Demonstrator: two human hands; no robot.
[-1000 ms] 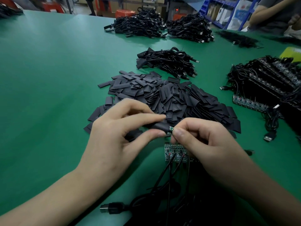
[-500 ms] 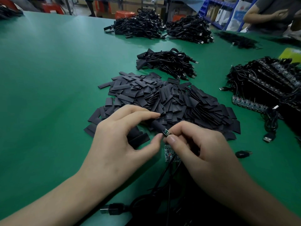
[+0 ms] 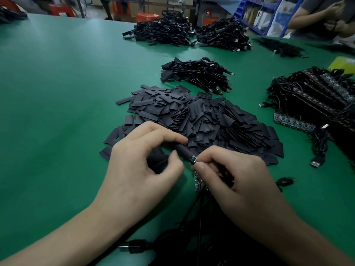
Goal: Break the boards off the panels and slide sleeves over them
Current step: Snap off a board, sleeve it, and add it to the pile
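My left hand [image 3: 142, 162] pinches a black sleeve [image 3: 184, 152] between thumb and forefinger. The sleeve covers most of a small green board [image 3: 193, 159], whose end still shows. My right hand [image 3: 236, 177] pinches that exposed end with thumb and forefinger. Below my right fingers lies a green panel [image 3: 197, 182] with black wires running toward me, partly hidden by the hand. A big heap of flat black sleeves [image 3: 201, 120] lies just beyond both hands.
A bundle of sleeved cables [image 3: 197, 73] lies behind the heap. Stacked panels with cables [image 3: 315, 104] fill the right side. More cable piles [image 3: 192, 31] sit far back. A USB plug [image 3: 126, 248] lies near me. Another person [image 3: 324, 18] works at the far right.
The sleeve has slid farther over the board, so less green shows. My left thumb has shifted along the sleeve, and both hands sit slightly lower and nearer to me.
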